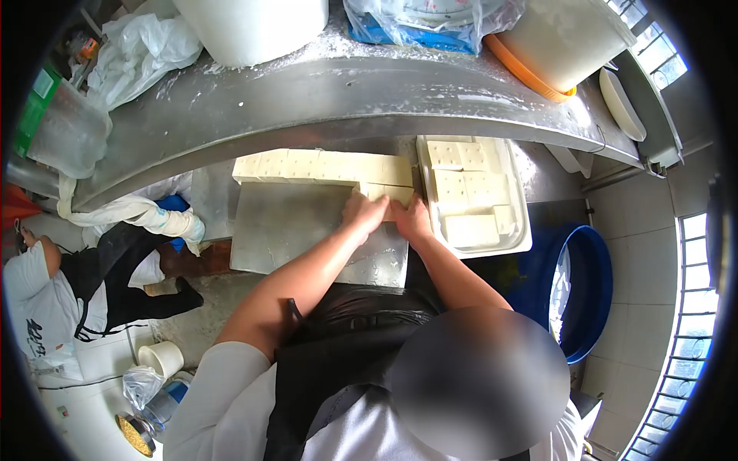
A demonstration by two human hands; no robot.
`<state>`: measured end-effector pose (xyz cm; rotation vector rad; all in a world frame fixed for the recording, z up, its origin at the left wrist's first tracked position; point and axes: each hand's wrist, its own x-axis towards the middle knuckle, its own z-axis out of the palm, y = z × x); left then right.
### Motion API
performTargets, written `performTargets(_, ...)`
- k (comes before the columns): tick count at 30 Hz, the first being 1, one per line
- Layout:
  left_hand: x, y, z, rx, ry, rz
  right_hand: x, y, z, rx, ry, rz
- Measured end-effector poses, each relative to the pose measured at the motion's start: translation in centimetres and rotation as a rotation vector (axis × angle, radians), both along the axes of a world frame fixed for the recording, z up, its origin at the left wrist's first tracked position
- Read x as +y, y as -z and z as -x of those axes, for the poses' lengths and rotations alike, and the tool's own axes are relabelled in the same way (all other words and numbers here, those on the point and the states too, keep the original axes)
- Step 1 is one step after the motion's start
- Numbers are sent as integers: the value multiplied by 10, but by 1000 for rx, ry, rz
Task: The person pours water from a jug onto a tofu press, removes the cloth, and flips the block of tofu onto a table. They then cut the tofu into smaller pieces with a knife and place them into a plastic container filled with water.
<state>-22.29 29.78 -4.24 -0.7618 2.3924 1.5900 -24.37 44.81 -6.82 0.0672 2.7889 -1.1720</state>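
A long row of pale, cream-coloured tofu blocks (307, 164) with small dimples on top lies along the back of a metal board (292, 230). In front of the row's right end sits a shorter piece of tofu (377, 190). My left hand (364, 212) grips this piece from its near left side, fingers curled. Closed against its right end is my right hand (413, 218), thumb close to the left hand. My fingers hide part of the piece. Just right of my right hand, a clear plastic tray (503, 244) holds several more tofu blocks (461, 188).
A metal shelf (307, 96) dusted with white powder spans above the board, bearing a white bucket (254, 27) and a tilted tub (561, 46). A blue barrel (600, 292) stands at right. Another person (54, 300) is at far left. A white pail (161, 357) is on the floor.
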Motion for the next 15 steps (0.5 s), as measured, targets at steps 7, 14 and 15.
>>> performTargets(7,-11,-3,0,-106,-162,-379,2,-20,-1,-67,-51,64)
performTargets(14,-62,19,-41,118,-220,-735,7,-33,-17,-39,-129,13)
performTargets(15,-67,11,-45,28,-274,-878,7,-40,-22,125,-205,-19)
